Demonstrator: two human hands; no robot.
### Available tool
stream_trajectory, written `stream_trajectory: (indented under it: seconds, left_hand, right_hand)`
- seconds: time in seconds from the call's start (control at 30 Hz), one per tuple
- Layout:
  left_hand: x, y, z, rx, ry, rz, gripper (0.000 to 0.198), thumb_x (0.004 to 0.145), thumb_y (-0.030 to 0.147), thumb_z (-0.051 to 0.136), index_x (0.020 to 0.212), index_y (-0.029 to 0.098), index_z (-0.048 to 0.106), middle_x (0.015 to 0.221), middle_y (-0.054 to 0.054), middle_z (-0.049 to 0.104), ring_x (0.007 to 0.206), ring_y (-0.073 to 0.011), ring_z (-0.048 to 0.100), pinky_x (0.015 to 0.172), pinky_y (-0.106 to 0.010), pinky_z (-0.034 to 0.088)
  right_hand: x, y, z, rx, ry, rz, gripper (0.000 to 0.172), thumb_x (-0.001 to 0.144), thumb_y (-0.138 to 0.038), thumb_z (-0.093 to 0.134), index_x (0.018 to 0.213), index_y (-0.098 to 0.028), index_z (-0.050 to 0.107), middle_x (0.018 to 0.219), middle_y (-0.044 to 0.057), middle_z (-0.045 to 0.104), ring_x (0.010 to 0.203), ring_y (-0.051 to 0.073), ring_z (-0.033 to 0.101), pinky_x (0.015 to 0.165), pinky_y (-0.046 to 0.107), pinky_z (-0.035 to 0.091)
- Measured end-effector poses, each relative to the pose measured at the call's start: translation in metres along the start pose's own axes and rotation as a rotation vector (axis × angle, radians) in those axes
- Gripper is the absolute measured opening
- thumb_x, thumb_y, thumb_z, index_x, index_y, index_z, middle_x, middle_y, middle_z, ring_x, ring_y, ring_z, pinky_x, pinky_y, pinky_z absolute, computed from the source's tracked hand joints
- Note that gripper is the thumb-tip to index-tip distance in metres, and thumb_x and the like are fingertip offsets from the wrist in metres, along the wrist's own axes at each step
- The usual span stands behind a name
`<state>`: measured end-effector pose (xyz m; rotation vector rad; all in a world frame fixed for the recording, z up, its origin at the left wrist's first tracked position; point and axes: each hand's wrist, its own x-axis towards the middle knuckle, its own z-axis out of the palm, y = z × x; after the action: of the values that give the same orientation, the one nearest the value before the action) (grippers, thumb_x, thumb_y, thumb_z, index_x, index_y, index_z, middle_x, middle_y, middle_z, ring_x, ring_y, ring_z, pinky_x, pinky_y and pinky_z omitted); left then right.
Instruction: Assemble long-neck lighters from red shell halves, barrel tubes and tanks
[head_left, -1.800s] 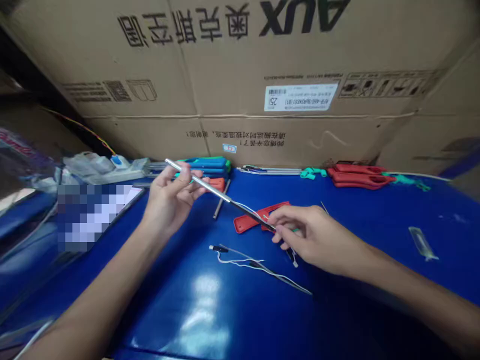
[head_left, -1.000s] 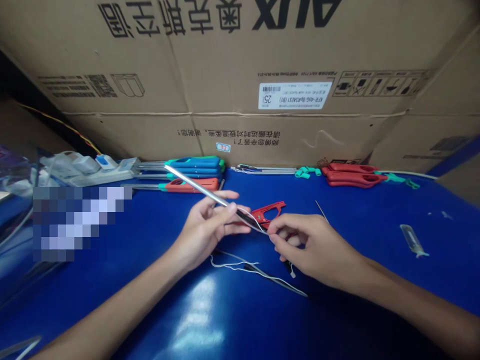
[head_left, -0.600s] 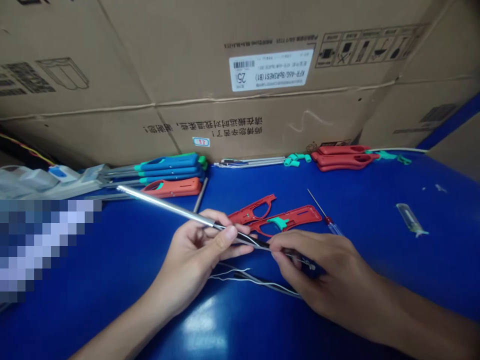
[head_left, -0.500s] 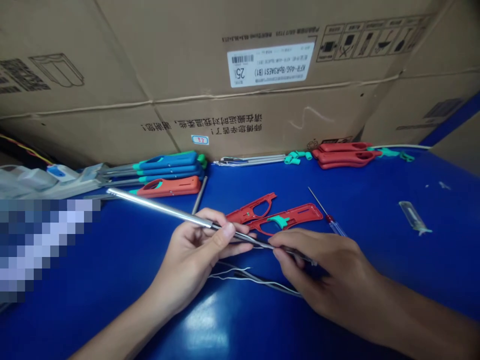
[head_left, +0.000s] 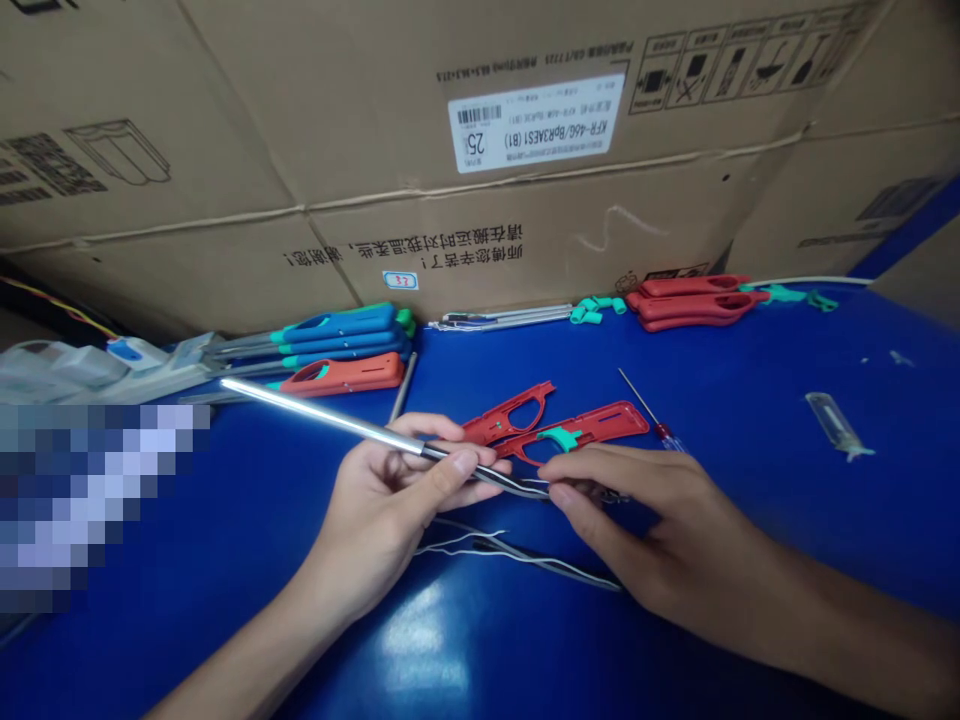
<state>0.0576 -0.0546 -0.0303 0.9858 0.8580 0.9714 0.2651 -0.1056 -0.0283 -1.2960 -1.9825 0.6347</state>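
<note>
So, from the left: a long, shiny silver metal tube point(head_left: 322, 412) is being held at a slant above the blue counter point(head_left: 750, 400), and a thin bundle of black and white wiring point(head_left: 517, 484) is sticking out of its right end. Just past that end, the bundle is being pinched by the closed fingers of the left hand point(head_left: 386, 510). Further along, it's being gripped between thumb and forefinger of the right hand point(head_left: 667, 530). Looks like the bundle is being lined up with the tube, so a light pinch and a straight line are probably being called for next. As for what's hidden: the far left is being blocked out by a pixelated patch point(head_left: 75, 510), the tube's insides aren't being shown, the bundle's tail is mostly being covered by the right hand, and so is the handle of the metal-shafted, red-collared screwdriver point(head_left: 661, 431).
</note>
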Motion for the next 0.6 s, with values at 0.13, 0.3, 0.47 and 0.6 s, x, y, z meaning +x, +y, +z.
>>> stream_trajectory:
  seconds: [0.13, 0.3, 0.47, 0.6]
  left_hand:
    - [0.001, -0.001, -0.002, 0.017, 0.027, 0.016, 0.03, 0.073, 0.016, 0.081, 0.095, 0.015, 0.062, 0.075, -0.004, 0.075, 0.082, -0.0236, 0.075, 0.072, -0.028, 0.065]
    - [-0.003, -0.005, 0.002, 0.033, 0.027, -0.01, 0.023, 0.073, 0.018, 0.081, 0.086, 0.014, 0.064, 0.085, -0.004, 0.074, 0.081, -0.0206, 0.075, 0.074, -0.027, 0.064]
    - [-0.008, -0.012, 0.005, 0.027, -0.051, -0.005, 0.02, 0.077, 0.021, 0.078, 0.088, 0.016, 0.062, 0.076, -0.001, 0.071, 0.078, -0.0177, 0.073, 0.075, -0.027, 0.063]
    - [-0.007, -0.013, 0.002, 0.127, -0.082, 0.014, 0.021, 0.077, 0.022, 0.078, 0.09, 0.016, 0.062, 0.077, -0.003, 0.072, 0.071, -0.0152, 0.072, 0.069, -0.021, 0.06]
  right_hand:
    - [0.001, 0.002, 0.001, -0.027, -0.009, -0.029, 0.018, 0.093, -0.019, 0.052, 0.1, -0.025, 0.068, 0.095, 0.0, 0.074, 0.084, 0.013, 0.069, 0.076, 0.022, 0.052]
    - [-0.001, -0.001, 0.004, 0.005, -0.013, 0.002, 0.017, 0.092, -0.026, 0.056, 0.106, -0.024, 0.066, 0.102, 0.001, 0.073, 0.094, 0.015, 0.068, 0.084, 0.023, 0.051]
    - [-0.002, -0.004, 0.009, 0.052, -0.1, 0.125, 0.021, 0.096, -0.031, 0.048, 0.091, -0.023, 0.068, 0.092, 0.001, 0.074, 0.08, 0.014, 0.067, 0.06, 0.022, 0.047]
    - [0.002, -0.005, 0.008, 0.092, -0.19, 0.179, 0.027, 0.097, -0.03, 0.045, 0.081, -0.022, 0.065, 0.075, -0.002, 0.068, 0.067, 0.011, 0.061, 0.059, 0.023, 0.042]
